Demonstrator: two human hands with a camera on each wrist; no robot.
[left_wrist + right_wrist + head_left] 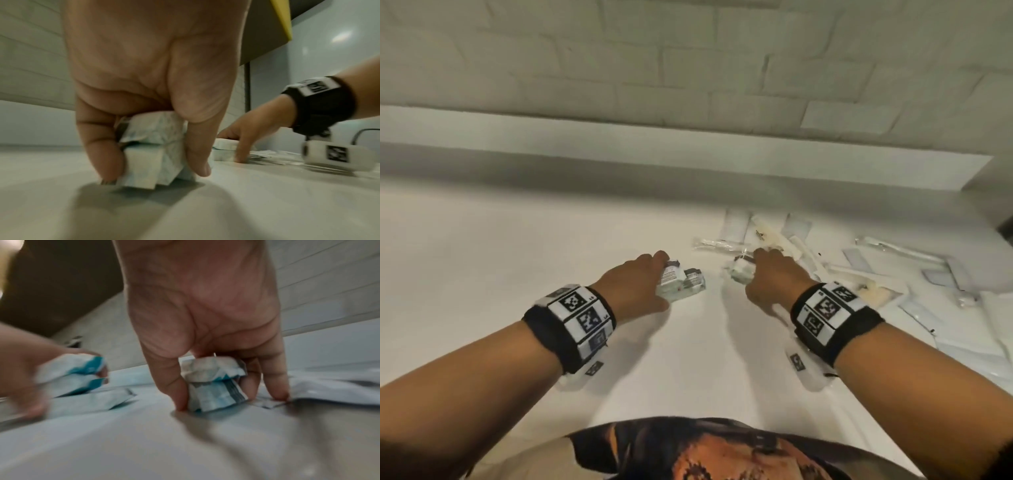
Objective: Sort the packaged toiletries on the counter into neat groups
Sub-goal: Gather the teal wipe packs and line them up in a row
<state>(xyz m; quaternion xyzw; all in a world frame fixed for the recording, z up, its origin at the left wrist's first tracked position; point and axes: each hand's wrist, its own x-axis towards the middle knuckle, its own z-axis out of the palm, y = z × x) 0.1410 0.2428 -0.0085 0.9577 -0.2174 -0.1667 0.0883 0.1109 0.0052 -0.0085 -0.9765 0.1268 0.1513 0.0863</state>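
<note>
My left hand (654, 284) grips a small stack of white-and-teal soap packets (681, 282) between thumb and fingers, low on the white counter (517, 257). In the left wrist view the left hand (156, 168) pinches the soap packets (152, 155) from both sides. My right hand (753, 277) pinches two more crumpled white-and-teal packets (739, 270) at the counter's middle. The right wrist view shows the right hand (213, 395) with thumb and fingers round those packets (216, 386), which touch the counter. The left hand's packets (72, 376) appear at the left there.
A loose heap of flat white sachets and clear-wrapped toiletries (859, 274) spreads over the counter to the right of my right hand. A tiled wall (688, 68) with a low ledge (688, 150) runs along the back. The counter's left half is bare white surface.
</note>
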